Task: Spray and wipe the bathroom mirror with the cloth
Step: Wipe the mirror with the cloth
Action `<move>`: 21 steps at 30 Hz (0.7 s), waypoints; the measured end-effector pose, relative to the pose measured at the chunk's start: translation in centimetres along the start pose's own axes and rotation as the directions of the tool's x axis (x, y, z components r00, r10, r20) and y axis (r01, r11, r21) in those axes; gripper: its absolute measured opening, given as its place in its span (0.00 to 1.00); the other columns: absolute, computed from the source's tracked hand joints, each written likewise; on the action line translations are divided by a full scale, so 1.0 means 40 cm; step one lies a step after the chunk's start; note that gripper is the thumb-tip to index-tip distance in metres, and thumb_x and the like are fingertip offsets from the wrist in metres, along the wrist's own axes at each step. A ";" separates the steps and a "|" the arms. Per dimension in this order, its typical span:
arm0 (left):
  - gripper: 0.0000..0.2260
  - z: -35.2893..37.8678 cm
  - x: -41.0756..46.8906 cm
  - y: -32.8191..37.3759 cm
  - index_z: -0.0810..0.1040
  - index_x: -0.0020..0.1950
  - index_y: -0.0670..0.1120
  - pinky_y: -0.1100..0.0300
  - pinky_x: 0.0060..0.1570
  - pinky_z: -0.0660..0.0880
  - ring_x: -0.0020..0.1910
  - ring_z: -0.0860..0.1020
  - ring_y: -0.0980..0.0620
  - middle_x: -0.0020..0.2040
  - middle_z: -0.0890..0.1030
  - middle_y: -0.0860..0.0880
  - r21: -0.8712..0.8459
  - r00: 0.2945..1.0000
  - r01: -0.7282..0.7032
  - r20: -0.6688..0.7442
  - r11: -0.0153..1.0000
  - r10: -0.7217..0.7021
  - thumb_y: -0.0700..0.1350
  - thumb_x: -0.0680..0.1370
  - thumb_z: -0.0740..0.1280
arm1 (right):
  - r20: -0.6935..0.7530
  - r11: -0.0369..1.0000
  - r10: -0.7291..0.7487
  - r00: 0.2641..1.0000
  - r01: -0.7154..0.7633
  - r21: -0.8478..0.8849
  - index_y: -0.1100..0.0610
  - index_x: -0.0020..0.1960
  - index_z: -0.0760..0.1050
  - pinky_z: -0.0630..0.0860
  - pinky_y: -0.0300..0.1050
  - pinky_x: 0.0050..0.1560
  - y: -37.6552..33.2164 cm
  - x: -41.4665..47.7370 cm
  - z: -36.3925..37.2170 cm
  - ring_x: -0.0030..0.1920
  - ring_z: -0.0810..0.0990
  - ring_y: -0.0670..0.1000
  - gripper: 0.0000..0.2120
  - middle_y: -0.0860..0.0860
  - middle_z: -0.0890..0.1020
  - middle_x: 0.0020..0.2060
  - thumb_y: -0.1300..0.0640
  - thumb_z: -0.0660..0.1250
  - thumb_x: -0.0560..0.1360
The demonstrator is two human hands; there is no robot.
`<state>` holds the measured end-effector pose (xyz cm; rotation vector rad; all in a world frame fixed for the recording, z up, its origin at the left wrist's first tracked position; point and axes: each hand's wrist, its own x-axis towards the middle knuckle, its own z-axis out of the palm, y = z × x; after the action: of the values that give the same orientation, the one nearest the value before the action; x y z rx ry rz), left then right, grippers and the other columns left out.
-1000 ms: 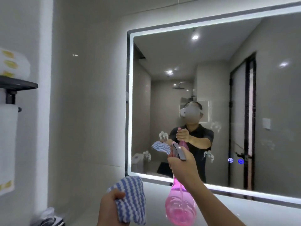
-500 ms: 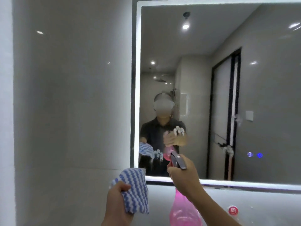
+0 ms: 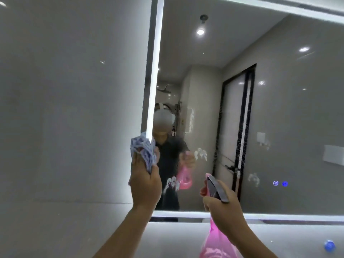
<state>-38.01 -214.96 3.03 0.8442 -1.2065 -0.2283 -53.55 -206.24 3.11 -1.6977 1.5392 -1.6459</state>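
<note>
Mirror (image 3: pixel 270 112) is wall-mounted, filling the upper right of the view, with a lit strip along its left and bottom edges; its left edge runs down the centre of the frame. Several white foam patches (image 3: pixel 200 154) sit on the glass: one near centre, one lower left of it, and fainter ones further right; exact count unclear owing to blur. Cloth (image 3: pixel 143 152), blue-and-white patterned, is bunched at the mirror's left edge, over the lit strip, in the lower half of the glass; whether it touches the glass I cannot tell. Left hand (image 3: pixel 145 180) is closed around the cloth from below, fingers wrapped on the lower part, the cloth projecting upward past the fingertips. Spray bottle (image 3: pixel 214 244), translucent pink with a grey trigger head (image 3: pixel 216 189), is to the right of the cloth and lower, its head level with the bottom part of the mirror and its body below the lower lit strip. Right hand (image 3: pixel 223 209) is clamped on the bottle's neck, the trigger head above the knuckles and pointing up-left toward the glass. The two hands are apart, the nearest foam patch lying between them on the glass. Two small blue touch icons (image 3: pixel 280 183) glow at the mirror's lower right. Grey glossy wall tile (image 3: pixel 70 108) lies left of the mirror. A blue round object (image 3: pixel 329 245) is at the lower right; identity unclear.
</note>
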 end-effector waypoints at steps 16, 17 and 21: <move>0.28 0.080 -0.099 -0.264 0.53 0.76 0.43 0.49 0.75 0.42 0.77 0.44 0.43 0.77 0.55 0.42 0.475 0.641 -0.765 0.624 0.434 0.447 0.50 0.77 0.51 | 0.104 0.993 -0.026 0.994 0.013 0.119 0.59 0.41 0.75 0.68 0.30 0.27 0.096 0.020 -0.036 0.28 0.70 0.42 0.10 0.52 0.76 0.31 0.64 0.63 0.60; 0.27 0.102 -0.044 -0.209 0.51 0.77 0.45 0.48 0.75 0.39 0.76 0.44 0.42 0.77 0.51 0.42 0.501 0.654 -0.757 0.590 0.420 0.474 0.51 0.79 0.50 | 0.102 0.992 -0.040 0.994 0.027 0.122 0.60 0.39 0.74 0.67 0.30 0.26 0.095 0.025 -0.035 0.26 0.69 0.41 0.10 0.52 0.75 0.30 0.62 0.61 0.59; 0.33 0.136 0.091 -0.080 0.36 0.75 0.55 0.52 0.71 0.27 0.75 0.31 0.50 0.76 0.34 0.50 0.557 0.723 -0.690 0.571 0.463 0.389 0.50 0.75 0.52 | 0.062 0.984 -0.068 0.996 0.057 0.170 0.58 0.38 0.74 0.66 0.30 0.23 0.081 0.052 -0.035 0.25 0.67 0.42 0.07 0.54 0.74 0.28 0.65 0.62 0.61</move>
<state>-40.62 -221.69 4.05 1.0727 -1.9336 0.7676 -56.72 -208.55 1.97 -1.7085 1.2889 -1.6793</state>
